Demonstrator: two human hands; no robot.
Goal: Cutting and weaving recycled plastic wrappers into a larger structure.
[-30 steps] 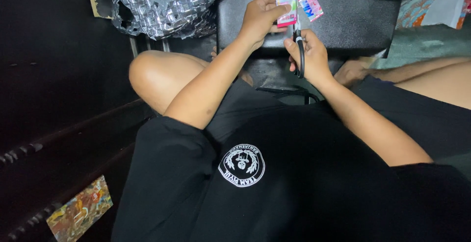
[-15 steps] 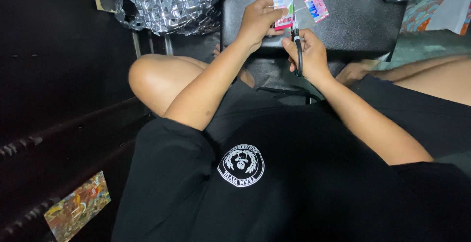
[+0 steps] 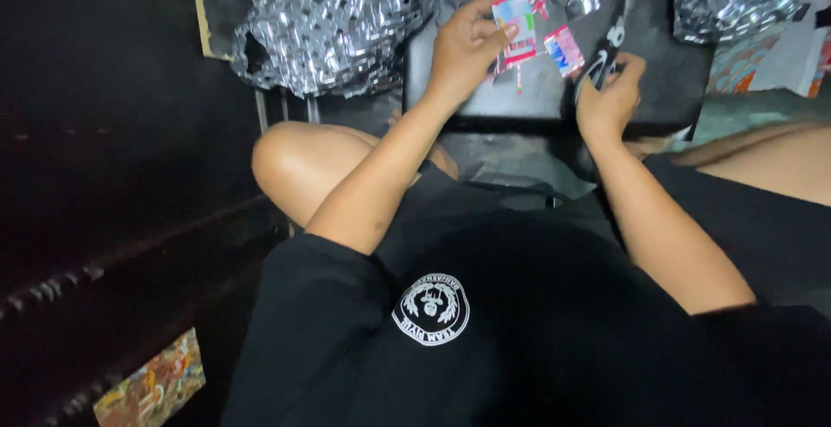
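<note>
Wrapper piece (image 3: 516, 22) in left hand (image 3: 463, 51), scissors (image 3: 606, 51) under right hand (image 3: 610, 98).

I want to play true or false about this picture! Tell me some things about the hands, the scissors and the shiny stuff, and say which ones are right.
1. The left hand holds a colourful wrapper piece. True.
2. The right hand holds the scissors. True.
3. The scissors are cutting the piece in the left hand. False: they are off to the right, apart from it.
4. The shiny silver woven pile lies on the person's lap. False: it lies beyond the knee, left of the black board.
5. A second wrapper piece lies between the hands. True.
</note>
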